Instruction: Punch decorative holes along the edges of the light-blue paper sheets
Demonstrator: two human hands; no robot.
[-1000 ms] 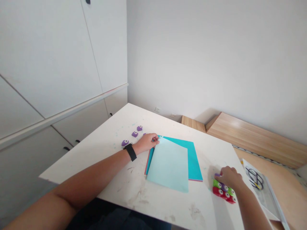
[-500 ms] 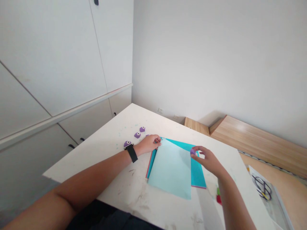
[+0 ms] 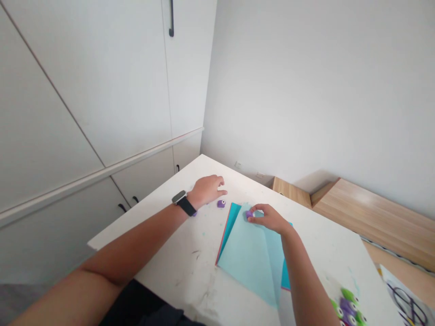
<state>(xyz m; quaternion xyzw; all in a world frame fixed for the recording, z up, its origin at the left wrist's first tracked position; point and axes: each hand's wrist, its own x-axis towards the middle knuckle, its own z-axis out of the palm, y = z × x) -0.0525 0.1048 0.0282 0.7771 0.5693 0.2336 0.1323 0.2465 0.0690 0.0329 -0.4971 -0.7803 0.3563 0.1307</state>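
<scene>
My right hand [image 3: 270, 218] pinches a small purple toy [image 3: 249, 214] at the top left corner of a light blue sheet of paper [image 3: 249, 253]. The sheet has a fold or bend down its right side. Beneath it lie teal sheets [image 3: 228, 226] with a reddish edge. My left hand [image 3: 208, 189], a watch on its wrist, reaches over the table with thumb and fingers apart and nothing visible in them. Just below its fingertips sits another purple toy with one round eye [image 3: 221, 203]. More purple pieces are mostly hidden under this hand and wrist.
A white table [image 3: 180, 262] with dark smudges carries everything. Several green and purple eyed toys [image 3: 349, 310] cluster at its lower right. White cabinets [image 3: 142, 90] stand on the left, a wooden unit [image 3: 370, 213] on the right. Black cables [image 3: 406, 301] lie beyond the right edge.
My right hand has carried the purple toy left, from the paper's right edge to its top left corner. My left hand has let go of that corner and moved left. The view has shifted.
</scene>
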